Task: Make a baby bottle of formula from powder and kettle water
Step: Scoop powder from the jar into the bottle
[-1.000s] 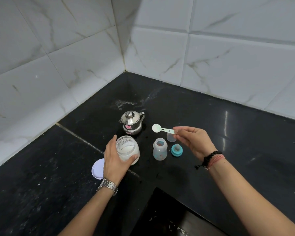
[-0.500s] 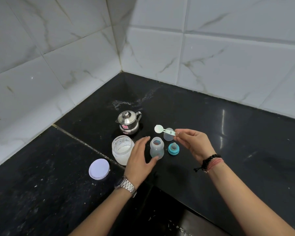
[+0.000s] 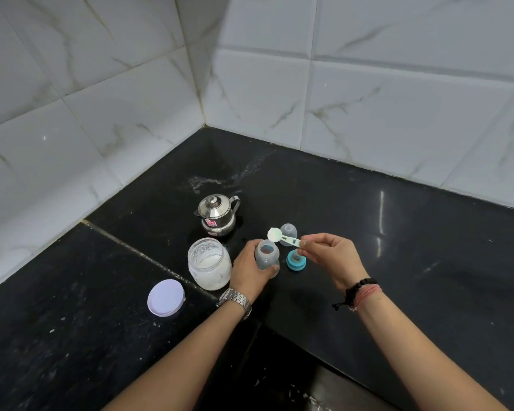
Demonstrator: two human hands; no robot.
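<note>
Right, the left hand [image 3: 251, 266] grips the open baby bottle [image 3: 266, 256], fingers curled round its body, steadying it upright on the black worktop [image 3: 413, 262]. The right hand [image 3: 328, 256] pinches the handle of the measuring scoop [image 3: 275, 234], whose bowl hangs just above and behind the bottle's mouth. The bowl looks white, so it probably carries powder, though how full it is I cannot tell.

What's done, by the look of it: the powder jar [image 3: 209, 264] stands open just to the left of the left hand, its white lid [image 3: 166, 297] lying farther left and nearer the person. The bottle is stripped down too, with the teal teat ring [image 3: 296, 259] sitting between the two hands, touching neither, and the clear cap [image 3: 288, 230] just beyond the scoop.

What's left, in my judgement: tipping this scoop into the bottle, possibly more scoops after it, then the water. The steel kettle [image 3: 217, 214] stands beyond the left hand with its lid on. Whether the bottle holds any liquid already is hard to make out through the cloudy plastic. After that, ring and cap go back on, and a shake.
</note>
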